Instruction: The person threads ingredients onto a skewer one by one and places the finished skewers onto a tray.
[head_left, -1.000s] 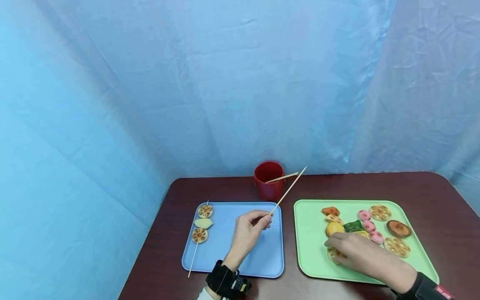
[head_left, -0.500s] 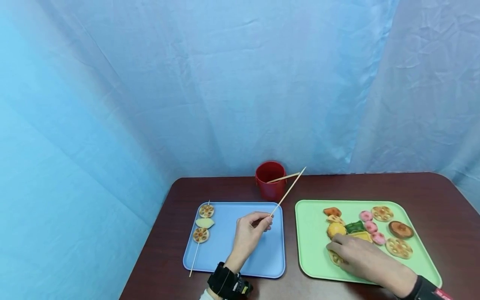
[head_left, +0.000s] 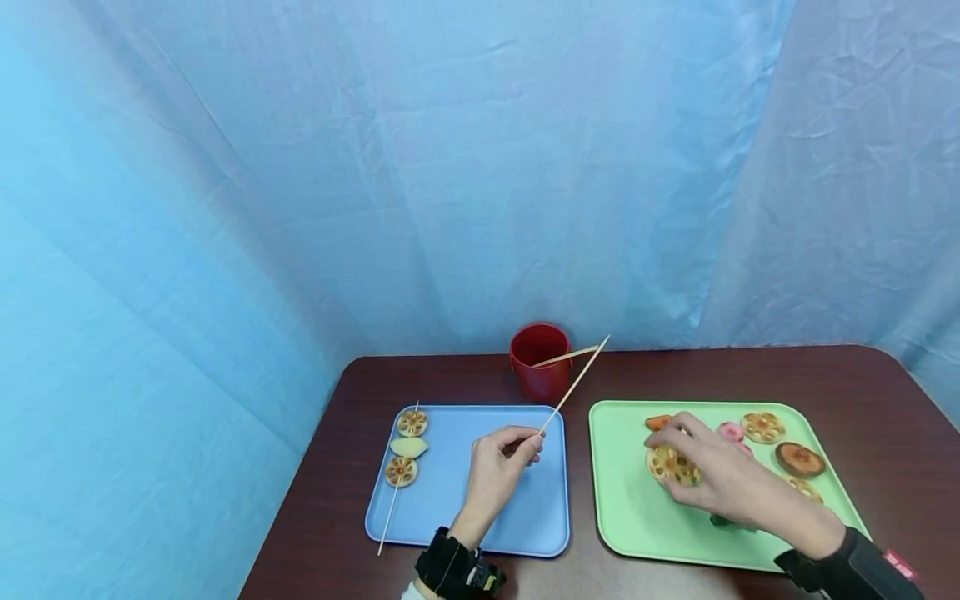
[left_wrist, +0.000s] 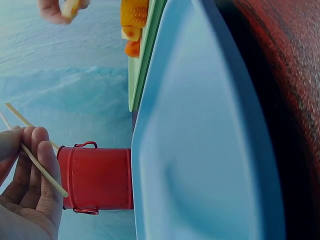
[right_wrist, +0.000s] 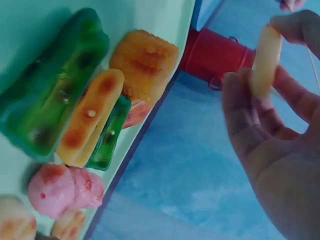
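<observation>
Between thumb and fingers, my left hand (head_left: 495, 471) pinches the lower end of a bamboo skewer (head_left: 577, 382), whose bare point slants up and right above the blue tray's right edge (head_left: 553, 533). My right hand (head_left: 726, 477) pinches a toy lotus root slice (head_left: 675, 467) by its rim, raised over the green tray (head_left: 622, 525). Seen edge-on in the right wrist view, the lotus root slice (right_wrist: 266, 62) is well apart from the food below. On the blue tray's left side lies a loaded skewer (head_left: 390, 512) with two lotus root slices and a pale green oval slice (head_left: 407, 447).
A red bucket (head_left: 540, 385) with another skewer leaning out stands behind the trays. The green tray also bears a mushroom slice (head_left: 799, 459), pink balls (right_wrist: 52, 190), green pepper pieces (right_wrist: 57, 85), a yellow strip (right_wrist: 92, 117) and a corn piece (right_wrist: 145, 64). Blue cloth hangs behind the table.
My right hand has picked the lotus root slice off the near left of the green tray and raised it. My left hand and its skewer have barely moved.
</observation>
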